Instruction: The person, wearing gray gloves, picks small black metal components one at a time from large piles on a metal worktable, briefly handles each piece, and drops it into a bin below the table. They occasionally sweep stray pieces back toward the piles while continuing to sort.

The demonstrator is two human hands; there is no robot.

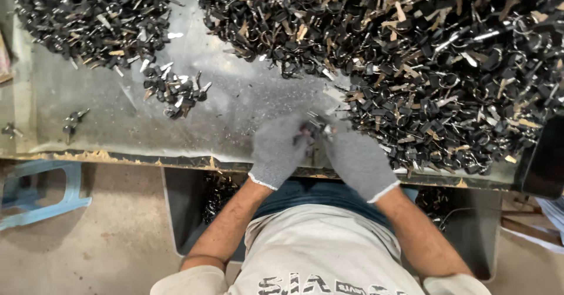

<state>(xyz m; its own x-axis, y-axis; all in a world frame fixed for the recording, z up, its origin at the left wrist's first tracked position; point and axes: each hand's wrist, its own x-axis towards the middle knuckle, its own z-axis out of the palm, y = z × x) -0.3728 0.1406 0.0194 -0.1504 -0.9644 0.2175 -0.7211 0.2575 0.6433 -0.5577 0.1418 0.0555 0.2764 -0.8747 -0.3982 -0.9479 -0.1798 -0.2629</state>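
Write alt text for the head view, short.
Two grey-gloved hands, left hand and right hand, meet at the table edge, pinching a small bunch of keys between them. A huge pile of black-headed keys lies to the right and a smaller pile at far left.

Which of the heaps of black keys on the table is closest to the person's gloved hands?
The big heap on the right: its edge reaches the right hand. The far-left heap and the small cluster lie apart from both hands.
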